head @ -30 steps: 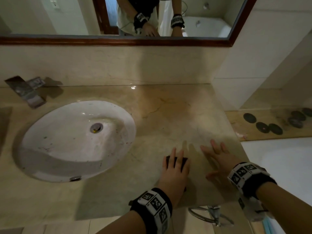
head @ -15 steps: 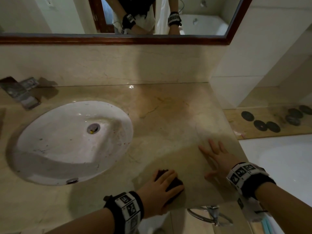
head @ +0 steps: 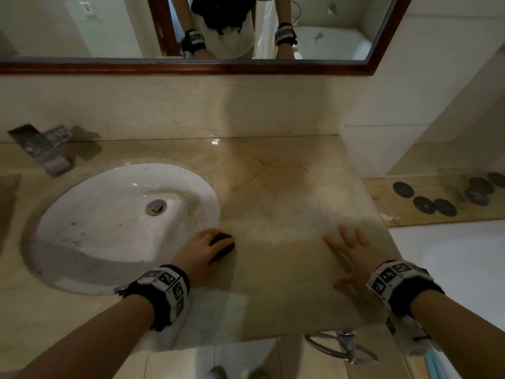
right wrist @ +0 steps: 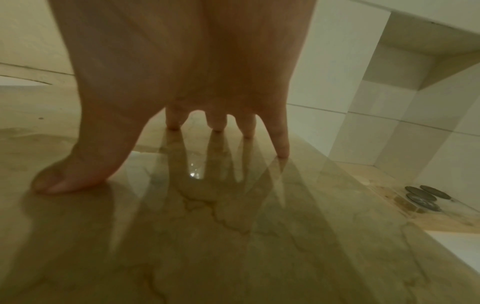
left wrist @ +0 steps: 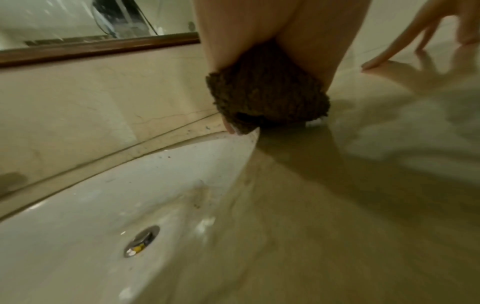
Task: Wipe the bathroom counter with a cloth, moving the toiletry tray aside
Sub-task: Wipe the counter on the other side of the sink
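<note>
Left hand (head: pixel 200 251) grips cloth (left wrist: pixel 267 94) (sink-side), right hand (head: pixel 352 255) apart.

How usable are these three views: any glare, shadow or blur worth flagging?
Head view: dim, a small glare spot at the back of the beige marble counter, a shadow around the right hand. Left wrist view: the dark brown cloth is fairly sharp, the foreground smeared. Right wrist view: soft and murky, fingers mirrored in the polished stone.

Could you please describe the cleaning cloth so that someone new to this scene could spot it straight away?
Find the white oval sink set in the beige marble counter. At its right rim, the left hand presses down a bunched cloth. It is the only dark brown, nubby thing on the counter.
</note>
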